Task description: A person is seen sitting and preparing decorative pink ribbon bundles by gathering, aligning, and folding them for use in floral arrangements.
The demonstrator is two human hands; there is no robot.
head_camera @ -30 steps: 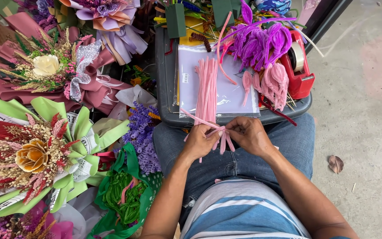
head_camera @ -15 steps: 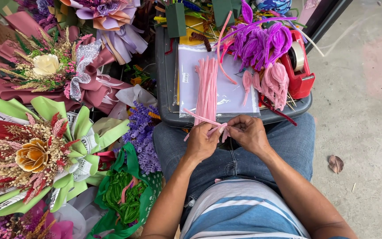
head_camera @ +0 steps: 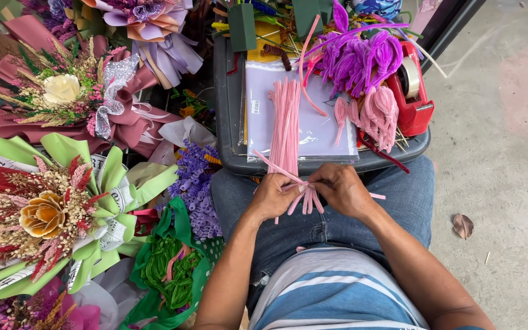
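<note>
Bare concrete fills the right of the frame; bouquets crowd the left. At centre, over the lap, the left hand [head_camera: 271,197] and right hand [head_camera: 341,190] pinch shut on a small bunch of pink pipe cleaners [head_camera: 304,197], just below the grey tray [head_camera: 227,122]. Loosened fingers could let the bunch splay and drop.

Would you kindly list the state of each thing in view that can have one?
left hand: gripping pink pipe cleaners
right hand: pinching the same bundle
pink pipe cleaners: gathered, ends splayed
tape dispenser: loaded with a roll
grey tray: resting on the lap, full
green bag: open
</note>
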